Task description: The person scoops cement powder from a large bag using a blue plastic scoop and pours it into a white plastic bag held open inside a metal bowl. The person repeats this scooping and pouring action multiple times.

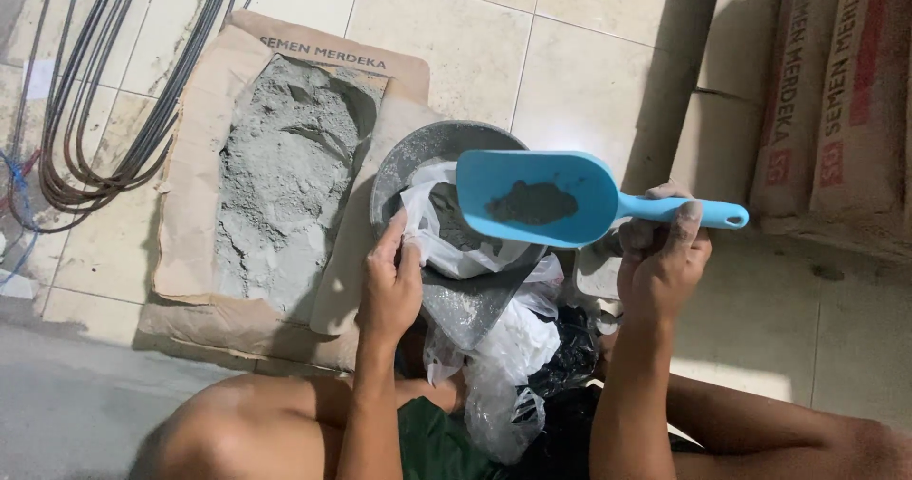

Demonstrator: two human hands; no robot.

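Nearest, crumpled clear and black plastic bags [518,366] lie heaped at the knees. The left hand [391,280] pinches a thin clear plastic bag [446,228] open over the round grey metal pan [432,147]. The right hand [660,257], closed around its handle, holds a blue plastic scoop [537,198] level, keeping its little grey powder from spilling. Beyond, an opened brown paper sack of grey cement powder [285,166] lies on the tiled floor [570,52], dark cables [95,109] at its left edge.
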